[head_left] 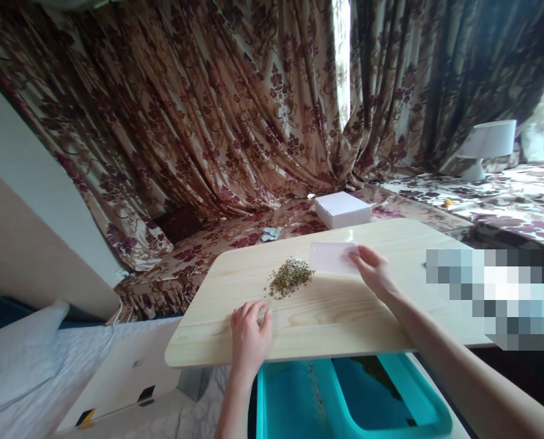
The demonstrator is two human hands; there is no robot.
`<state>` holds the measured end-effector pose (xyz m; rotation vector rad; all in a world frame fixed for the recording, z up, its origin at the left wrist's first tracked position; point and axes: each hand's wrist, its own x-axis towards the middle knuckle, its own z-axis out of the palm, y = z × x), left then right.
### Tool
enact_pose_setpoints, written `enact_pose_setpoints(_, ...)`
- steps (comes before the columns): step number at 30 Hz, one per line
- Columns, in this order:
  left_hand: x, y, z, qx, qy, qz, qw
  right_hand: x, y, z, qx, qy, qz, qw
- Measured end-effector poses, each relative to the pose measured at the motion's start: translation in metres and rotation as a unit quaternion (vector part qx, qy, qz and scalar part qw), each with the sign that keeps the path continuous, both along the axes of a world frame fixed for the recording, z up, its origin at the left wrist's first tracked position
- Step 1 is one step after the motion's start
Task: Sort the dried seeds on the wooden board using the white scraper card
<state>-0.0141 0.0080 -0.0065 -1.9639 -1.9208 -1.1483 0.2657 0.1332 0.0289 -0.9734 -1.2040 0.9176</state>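
Observation:
My right hand grips the right end of a pale, translucent flat scraper. Its left edge is at the right side of a small heap of green and brown dried bits, whose exact kind I cannot make out. The heap lies on a light wood tabletop. Resting on the wood near the front edge, my left hand has its fingers stretched out and holds nothing. It is just below and left of the heap, apart from it.
A turquoise divided bin sits under the table's front edge. Behind the table are a white box and a small folded cloth. A white lamp stands at the far right; a white board lies on the bed at left.

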Motion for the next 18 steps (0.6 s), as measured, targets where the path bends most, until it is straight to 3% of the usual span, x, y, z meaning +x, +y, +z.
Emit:
enact_pose_setpoints(8,-0.0003,-0.0002,0.0004,-0.001,0.005,0.001,1.0,-0.0032,0.0056,-0.008,0.038,-0.003,0.035,0.999)
enact_pose_setpoints(18,-0.0009,-0.0002,0.0001,0.002,0.008,-0.002,1.0,-0.0019,0.0017,-0.0059,0.03,-0.025,0.046,0.998)
